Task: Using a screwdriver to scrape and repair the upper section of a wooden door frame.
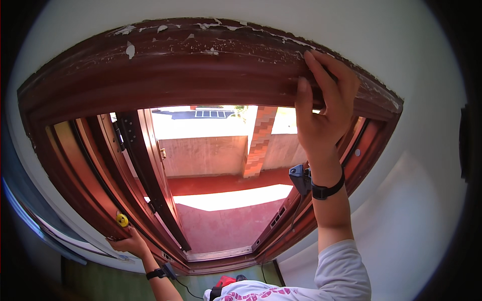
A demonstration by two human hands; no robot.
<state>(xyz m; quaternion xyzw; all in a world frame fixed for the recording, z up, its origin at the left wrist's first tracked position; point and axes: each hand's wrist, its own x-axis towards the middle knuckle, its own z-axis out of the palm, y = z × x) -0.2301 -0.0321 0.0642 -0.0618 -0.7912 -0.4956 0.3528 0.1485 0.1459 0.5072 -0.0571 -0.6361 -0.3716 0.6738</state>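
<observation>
A dark red door frame (pixel 165 75) fills the view, its upper casing marked by chipped paint and white patches. My right hand (pixel 329 95) is raised against the right part of this casing. Its fingers are stretched out and apart, with the fingertips at the upper moulding and the thumb lower on the face. Low on the left jamb, my left hand (pixel 131 244) rests at the frame's outer edge, thumb and fingers apart. Just above that thumb is a small round yellow object (pixel 122 219) with a dark middle; its kind is unclear.
A red-brown door leaf (pixel 150 165) with black hinges stands swung outward at the left of the doorway. Beyond lie a low wall (pixel 201 155) and a brick pillar (pixel 259 145). White wall (pixel 427 165) flanks the frame. Straps with small devices and cables circle both wrists.
</observation>
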